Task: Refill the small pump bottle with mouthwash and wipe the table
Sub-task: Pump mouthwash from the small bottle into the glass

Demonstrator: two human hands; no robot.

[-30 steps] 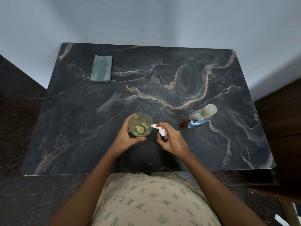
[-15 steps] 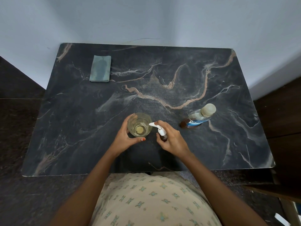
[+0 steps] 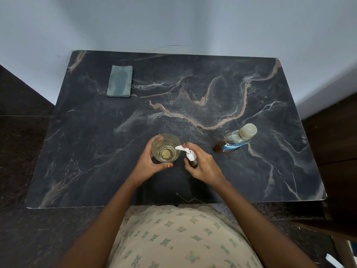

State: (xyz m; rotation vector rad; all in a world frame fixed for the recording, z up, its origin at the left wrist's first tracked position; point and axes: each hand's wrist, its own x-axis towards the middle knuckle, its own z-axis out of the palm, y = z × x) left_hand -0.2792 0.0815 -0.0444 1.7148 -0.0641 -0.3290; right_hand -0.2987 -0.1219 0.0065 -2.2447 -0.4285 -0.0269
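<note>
We count one glass [image 3: 166, 149], one small pump bottle [image 3: 190, 155], one mouthwash bottle [image 3: 236, 141], one folded cloth [image 3: 120, 81] and one table [image 3: 212, 89]. That makes two bottles. We also count two hands: the left hand [image 3: 148, 166] and the right hand [image 3: 205, 167].

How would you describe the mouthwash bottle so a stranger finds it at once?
Look at the dark marble table. On its right side, beyond the right hand, is the mouthwash bottle. Alone among its neighbours it has a blue label and a round pale cap, and no hand touches it.
</note>
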